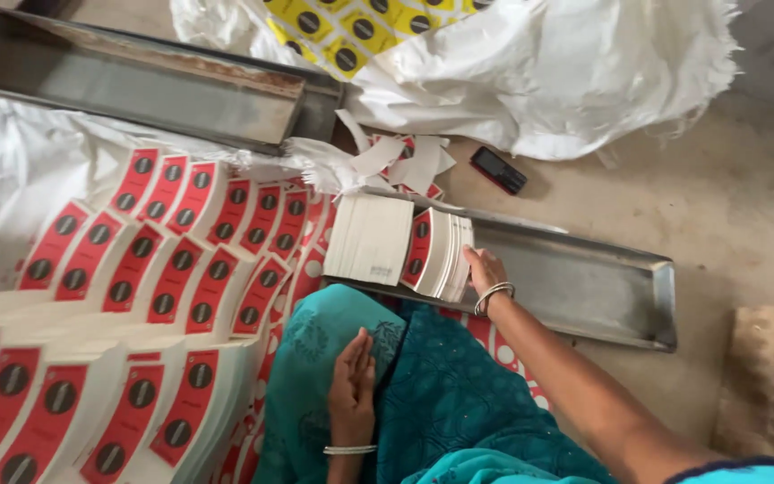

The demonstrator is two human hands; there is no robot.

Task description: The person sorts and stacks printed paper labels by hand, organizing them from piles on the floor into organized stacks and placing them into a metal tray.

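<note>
Right hand [484, 267], fingers together, presses the card stack [436, 254] standing in the metal tray [584, 278]; tray mostly unfilled, fanned red cards [163, 269] at nine o'clock remain. Left hand [352, 385] rests flat, holding nothing.

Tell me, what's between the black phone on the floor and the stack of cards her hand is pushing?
In the head view, loose white paper scraps lie between the black phone and the card stack, which her right hand touches.

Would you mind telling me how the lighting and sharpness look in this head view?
Head view: soft, even daylight, with faint shadows only; the white sack is nearly blown out; the red cards and right hand are fairly sharp; the left hand is slightly soft.
</note>
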